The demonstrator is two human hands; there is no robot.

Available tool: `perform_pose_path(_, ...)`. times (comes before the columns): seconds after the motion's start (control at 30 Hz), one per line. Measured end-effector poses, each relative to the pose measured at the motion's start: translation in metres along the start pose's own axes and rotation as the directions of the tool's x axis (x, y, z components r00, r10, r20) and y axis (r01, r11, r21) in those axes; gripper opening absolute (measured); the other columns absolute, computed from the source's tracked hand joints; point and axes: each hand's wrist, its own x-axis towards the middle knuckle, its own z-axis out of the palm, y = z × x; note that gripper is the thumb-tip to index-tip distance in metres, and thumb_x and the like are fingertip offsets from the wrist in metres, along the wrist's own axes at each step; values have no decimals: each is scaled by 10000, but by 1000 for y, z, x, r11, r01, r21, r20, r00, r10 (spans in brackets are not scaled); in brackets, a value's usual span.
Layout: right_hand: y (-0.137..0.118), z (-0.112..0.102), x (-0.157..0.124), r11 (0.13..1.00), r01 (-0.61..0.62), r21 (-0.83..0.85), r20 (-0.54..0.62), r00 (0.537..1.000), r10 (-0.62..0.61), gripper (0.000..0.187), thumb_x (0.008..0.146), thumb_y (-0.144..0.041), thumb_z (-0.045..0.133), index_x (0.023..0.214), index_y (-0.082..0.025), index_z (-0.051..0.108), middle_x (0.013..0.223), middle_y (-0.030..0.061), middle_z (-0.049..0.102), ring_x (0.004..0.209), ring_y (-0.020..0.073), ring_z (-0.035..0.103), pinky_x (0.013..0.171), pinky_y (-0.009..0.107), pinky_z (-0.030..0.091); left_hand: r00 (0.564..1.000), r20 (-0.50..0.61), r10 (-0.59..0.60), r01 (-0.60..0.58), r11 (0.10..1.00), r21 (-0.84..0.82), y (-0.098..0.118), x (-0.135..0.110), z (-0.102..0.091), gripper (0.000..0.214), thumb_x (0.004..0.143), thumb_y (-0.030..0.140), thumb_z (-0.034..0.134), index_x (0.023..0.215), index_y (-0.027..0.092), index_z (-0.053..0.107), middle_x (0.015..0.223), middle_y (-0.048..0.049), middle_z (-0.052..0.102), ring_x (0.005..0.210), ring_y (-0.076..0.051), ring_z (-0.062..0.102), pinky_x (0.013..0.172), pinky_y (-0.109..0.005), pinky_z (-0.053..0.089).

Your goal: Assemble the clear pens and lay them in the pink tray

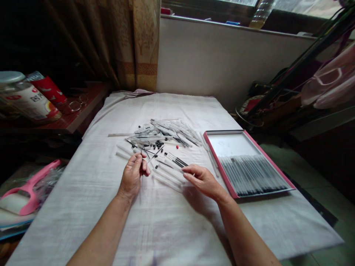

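Observation:
My left hand (135, 170) is closed in a pinch round a thin, dark-tipped pen refill (141, 150), held near upright. My right hand (202, 180) has thumb and forefinger pressed together at the right end of some clear pen barrels (168, 176). A slim refill with a dark tip (164, 163) points left from those fingertips; whether they grip it or a barrel is hard to see. Just beyond lie black-inked refills (180, 161). Past both hands spreads a loose pile of clear barrels and refills (166, 131), with small black pen plugs (158, 144) and one red piece (177, 147).
A pink-edged box (226, 171) at the right holds a row of clear pens (252, 175). White cloth (155, 225) covers the table. At the left are a jar (30, 98), a red packet (50, 88) and a pink-handled tool (31, 188).

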Motion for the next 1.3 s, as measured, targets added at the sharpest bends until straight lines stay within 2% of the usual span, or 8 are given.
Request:
perform_pose_path(0.1, -1, 0, 4, 999, 39, -20, -39, 998, -40, 189, 855, -258, 592, 976, -214, 731, 879, 55, 708, 799, 161, 651, 708, 274, 507, 978, 162, -133, 123, 990, 75, 1, -5, 2, 400, 734, 482, 745, 942, 170, 604, 494, 101, 485, 331, -21, 396, 324, -107, 288)
perform_pose_path(0.17, 1, 1, 6, 998, 61, -32, -78, 995, -63, 180, 859, -245, 587, 972, -223, 725, 919, 57, 711, 853, 170, 658, 762, 290, 513, 954, 228, -195, 181, 980, 80, 2, -7, 2, 386, 742, 444, 752, 989, 194, 592, 503, 100, 508, 329, -23, 397, 316, -99, 273)
perform_pose_path(0.3, 7, 4, 7, 997, 59, -42, -158, 985, -65, 157, 856, -241, 588, 943, -227, 718, 947, 62, 721, 905, 191, 664, 844, 332, 510, 905, 317, -285, 308, 951, -24, 2, -9, -1, 310, 705, 370, 795, 860, 179, 607, 599, 44, 616, 396, -51, 528, 325, -102, 317)
perform_pose_path(0.43, 12, 8, 7, 1000, 0, -6, -168, 986, -1, 165, 859, -264, 585, 946, -218, 716, 965, 68, 726, 906, 200, 666, 842, 346, 516, 886, 320, -335, 394, 908, -140, 4, -11, -4, 368, 636, 231, 845, 946, 174, 654, 880, -53, 726, 627, -128, 690, 362, -104, 378)
perform_pose_path(0.57, 13, 9, 6, 1000, -16, -4, -174, 985, 15, 170, 854, -262, 583, 949, -223, 719, 975, 67, 729, 912, 204, 663, 849, 351, 514, 931, 216, -295, 342, 912, -227, 6, -10, -4, 326, 645, 156, 830, 919, 182, 655, 789, -10, 715, 596, -104, 672, 330, -84, 343)
perform_pose_path(0.77, 8, 12, 5, 999, 5, -39, -149, 989, -10, 186, 857, -219, 569, 962, -223, 722, 963, 64, 723, 910, 196, 661, 851, 334, 507, 943, 136, -303, 329, 906, -266, 7, -7, 1, 309, 630, 295, 859, 804, 165, 640, 600, 53, 635, 448, -62, 597, 274, -78, 308)
perform_pose_path(1.1, 2, 17, 5, 996, 37, -85, -96, 994, -45, 188, 874, -220, 565, 987, -236, 715, 967, 65, 718, 908, 191, 662, 828, 321, 499, 952, 166, -258, 269, 962, -48, 2, -8, 7, 427, 568, 442, 861, 788, 144, 650, 620, 5, 673, 465, -106, 629, 286, -108, 300)
perform_pose_path(1.3, 5, 18, 4, 989, -20, -147, -86, 996, 8, 188, 871, -252, 573, 977, -238, 728, 956, 68, 737, 900, 214, 668, 829, 351, 500, 961, 199, -189, 154, 971, 180, 3, -12, 7, 426, 684, 498, 771, 923, 149, 719, 493, 51, 554, 332, -39, 430, 304, -138, 236)
